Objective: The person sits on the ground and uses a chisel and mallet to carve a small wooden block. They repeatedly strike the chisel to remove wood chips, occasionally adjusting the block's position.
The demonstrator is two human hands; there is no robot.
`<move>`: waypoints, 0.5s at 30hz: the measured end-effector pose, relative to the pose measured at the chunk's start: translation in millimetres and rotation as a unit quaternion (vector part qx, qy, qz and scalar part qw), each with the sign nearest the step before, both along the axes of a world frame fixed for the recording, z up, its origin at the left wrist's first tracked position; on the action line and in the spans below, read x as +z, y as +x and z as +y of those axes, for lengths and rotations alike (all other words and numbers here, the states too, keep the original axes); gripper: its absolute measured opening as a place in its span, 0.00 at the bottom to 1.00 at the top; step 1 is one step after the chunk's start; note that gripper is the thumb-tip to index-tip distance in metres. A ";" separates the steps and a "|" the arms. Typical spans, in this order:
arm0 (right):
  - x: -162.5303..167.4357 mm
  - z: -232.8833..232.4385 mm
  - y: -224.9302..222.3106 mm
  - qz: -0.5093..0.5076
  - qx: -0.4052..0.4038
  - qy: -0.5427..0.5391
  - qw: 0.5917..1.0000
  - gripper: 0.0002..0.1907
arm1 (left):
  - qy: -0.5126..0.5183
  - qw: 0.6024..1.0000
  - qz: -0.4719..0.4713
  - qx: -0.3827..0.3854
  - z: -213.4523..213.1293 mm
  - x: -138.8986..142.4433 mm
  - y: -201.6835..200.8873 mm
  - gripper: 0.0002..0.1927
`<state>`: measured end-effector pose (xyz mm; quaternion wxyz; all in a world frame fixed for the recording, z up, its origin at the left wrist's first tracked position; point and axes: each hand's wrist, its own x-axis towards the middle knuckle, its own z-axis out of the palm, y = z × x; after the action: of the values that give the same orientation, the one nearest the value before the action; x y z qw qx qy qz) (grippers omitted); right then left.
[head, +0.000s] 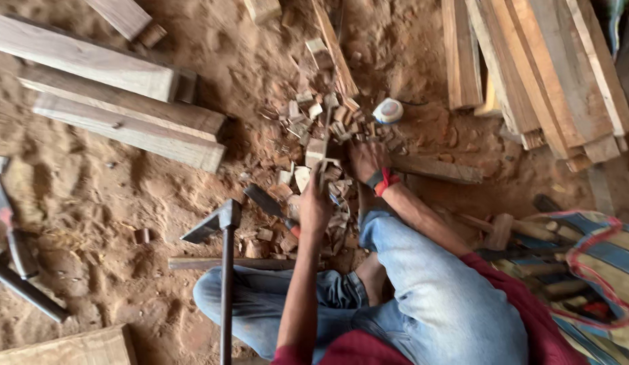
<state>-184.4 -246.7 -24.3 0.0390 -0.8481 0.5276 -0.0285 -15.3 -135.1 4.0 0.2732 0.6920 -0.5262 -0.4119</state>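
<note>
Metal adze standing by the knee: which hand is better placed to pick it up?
Probably left: the left hand is nearer the metal adze; the right hand is farther, over the wood scraps.

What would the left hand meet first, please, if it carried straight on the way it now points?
The left hand points up the picture, away from the body. First in that line is the pale wood piece standing among the offcuts, probably touching the fingertips already, though depth is hard to judge.

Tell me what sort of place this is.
Most likely a rough woodworking yard on bare earth: planks lie stacked around, offcuts litter the dirt, and an adze stands by the seated person, whose hands work among the scraps.
</note>
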 end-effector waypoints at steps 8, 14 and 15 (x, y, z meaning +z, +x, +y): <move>-1.3 -0.3 2.1 -0.106 -0.022 -0.017 0.994 0.10 | -0.113 0.992 -0.048 0.022 139.7 26.2 29.8 0.28; -4.6 -2.9 2.3 -0.064 -0.085 -0.081 0.991 0.14 | 0.014 0.997 -0.081 -0.003 -33.0 12.1 -6.7 0.33; -2.0 -1.5 3.5 -0.031 -0.118 -0.106 0.987 0.14 | -0.013 0.998 -0.066 -0.013 -31.8 14.7 -5.6 0.34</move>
<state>-180.9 -248.2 -26.2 -0.0381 -0.7778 0.6168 -0.1148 -20.9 -166.9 18.7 0.2414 0.7069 -0.5576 -0.3621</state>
